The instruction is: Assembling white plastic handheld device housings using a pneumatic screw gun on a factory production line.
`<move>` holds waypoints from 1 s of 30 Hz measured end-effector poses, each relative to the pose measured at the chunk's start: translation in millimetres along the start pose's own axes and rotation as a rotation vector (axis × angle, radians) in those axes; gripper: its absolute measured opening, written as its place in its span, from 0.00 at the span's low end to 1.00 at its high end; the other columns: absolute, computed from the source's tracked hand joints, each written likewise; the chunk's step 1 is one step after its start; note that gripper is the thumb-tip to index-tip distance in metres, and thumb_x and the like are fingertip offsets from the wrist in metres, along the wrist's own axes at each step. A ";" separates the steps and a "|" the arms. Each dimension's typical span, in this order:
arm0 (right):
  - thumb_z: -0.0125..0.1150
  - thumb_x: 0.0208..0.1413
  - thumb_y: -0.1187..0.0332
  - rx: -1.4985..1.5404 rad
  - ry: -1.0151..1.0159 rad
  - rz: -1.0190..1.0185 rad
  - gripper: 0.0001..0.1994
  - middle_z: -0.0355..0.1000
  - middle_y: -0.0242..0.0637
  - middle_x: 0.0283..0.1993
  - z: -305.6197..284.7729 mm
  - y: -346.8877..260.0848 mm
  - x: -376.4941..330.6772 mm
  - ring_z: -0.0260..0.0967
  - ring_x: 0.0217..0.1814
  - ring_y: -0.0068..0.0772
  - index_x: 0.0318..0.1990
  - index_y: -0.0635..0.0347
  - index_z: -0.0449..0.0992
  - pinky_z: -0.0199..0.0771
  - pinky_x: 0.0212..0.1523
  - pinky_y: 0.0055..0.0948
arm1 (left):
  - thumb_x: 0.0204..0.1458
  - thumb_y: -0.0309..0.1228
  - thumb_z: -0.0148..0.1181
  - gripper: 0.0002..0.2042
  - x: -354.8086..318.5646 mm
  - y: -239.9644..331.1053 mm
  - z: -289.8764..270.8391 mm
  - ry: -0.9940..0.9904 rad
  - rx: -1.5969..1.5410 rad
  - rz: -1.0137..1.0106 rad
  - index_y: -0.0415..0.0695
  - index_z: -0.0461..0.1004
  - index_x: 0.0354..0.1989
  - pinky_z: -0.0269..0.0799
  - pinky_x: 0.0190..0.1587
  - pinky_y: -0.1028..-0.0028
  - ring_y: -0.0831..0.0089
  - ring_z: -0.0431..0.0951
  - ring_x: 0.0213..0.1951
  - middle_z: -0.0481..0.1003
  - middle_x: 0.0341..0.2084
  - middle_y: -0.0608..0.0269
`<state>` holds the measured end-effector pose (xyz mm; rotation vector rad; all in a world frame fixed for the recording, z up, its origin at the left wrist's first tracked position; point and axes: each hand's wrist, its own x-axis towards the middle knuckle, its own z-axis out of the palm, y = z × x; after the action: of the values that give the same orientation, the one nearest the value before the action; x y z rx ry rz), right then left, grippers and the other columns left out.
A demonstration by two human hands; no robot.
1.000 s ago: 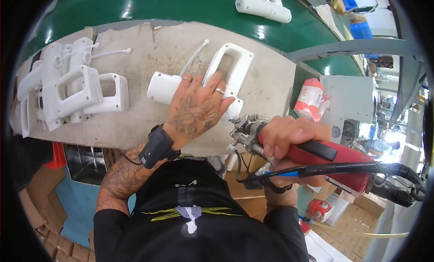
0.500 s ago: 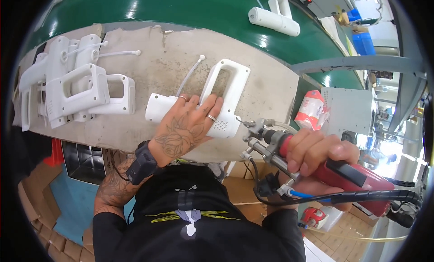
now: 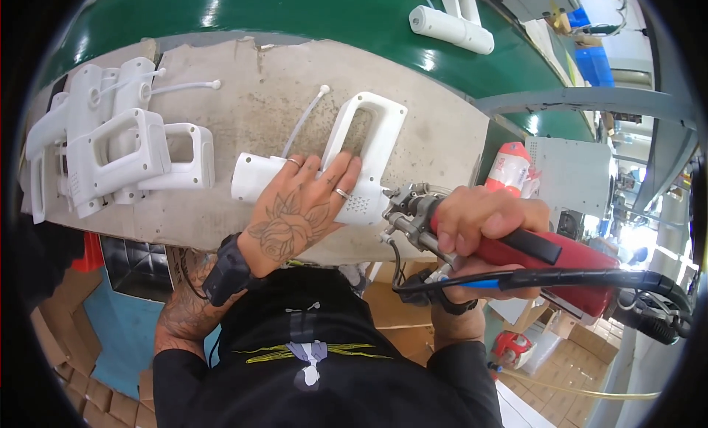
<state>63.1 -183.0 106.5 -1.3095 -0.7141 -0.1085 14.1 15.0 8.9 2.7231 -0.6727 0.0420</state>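
Note:
My left hand (image 3: 299,206) holds a white plastic tool housing (image 3: 372,151) down on the cardboard, fingers over its barrel beside the loop handle; the thumb is hidden. A thin white tube with a round tip (image 3: 300,118) sticks out of the housing toward the far side. My right hand (image 3: 487,225) is wrapped round a red power screwdriver (image 3: 575,269) with a metal feed head (image 3: 409,210) at its front. The head meets the housing's right end near a screw hole; the contact point itself is hidden.
Several similar white housings (image 3: 122,155) are piled at the left, some with tubes. Another white housing (image 3: 451,29) lies on the green surface (image 3: 310,15) beyond the cardboard (image 3: 228,111). A red and white bag (image 3: 509,168) stands by a grey metal box (image 3: 571,173) at the right. A black cable (image 3: 582,278) trails from the screwdriver.
My right hand has brought the screwdriver left, closing the gap so its head meets the housing's right end. My left hand and the housing stay nearly in place.

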 end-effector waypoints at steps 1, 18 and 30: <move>0.57 0.60 0.39 -0.020 -0.031 0.012 0.30 0.67 0.36 0.23 -0.5 0.2 2.6 0.66 0.20 0.33 0.45 0.62 0.68 0.67 0.22 0.31 | 0.42 0.47 0.72 0.44 -0.8 0.1 0.4 0.004 0.004 -0.009 0.39 0.62 0.67 0.66 0.57 0.64 0.63 0.70 0.48 0.66 0.57 0.59; 0.54 0.63 0.35 0.031 -0.085 -0.157 0.36 0.63 0.32 0.24 16.2 -10.6 25.3 0.62 0.20 0.27 0.55 0.65 0.66 0.62 0.22 0.26 | 0.44 0.44 0.71 0.42 -0.7 -2.9 -0.8 0.011 -0.029 0.002 0.37 0.61 0.67 0.66 0.56 0.64 0.62 0.71 0.48 0.67 0.55 0.57; 0.54 0.62 0.37 -0.054 -0.019 0.073 0.28 0.63 0.33 0.21 10.8 8.7 17.5 0.61 0.19 0.30 0.42 0.58 0.66 0.65 0.24 0.31 | 0.43 0.45 0.72 0.43 0.0 -1.6 -0.7 0.017 -0.004 0.003 0.37 0.62 0.66 0.66 0.55 0.65 0.63 0.71 0.47 0.68 0.55 0.59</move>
<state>76.3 -165.2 109.4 -1.3887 -0.6822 -0.0569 14.8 16.6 9.1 2.7154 -0.6717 0.0642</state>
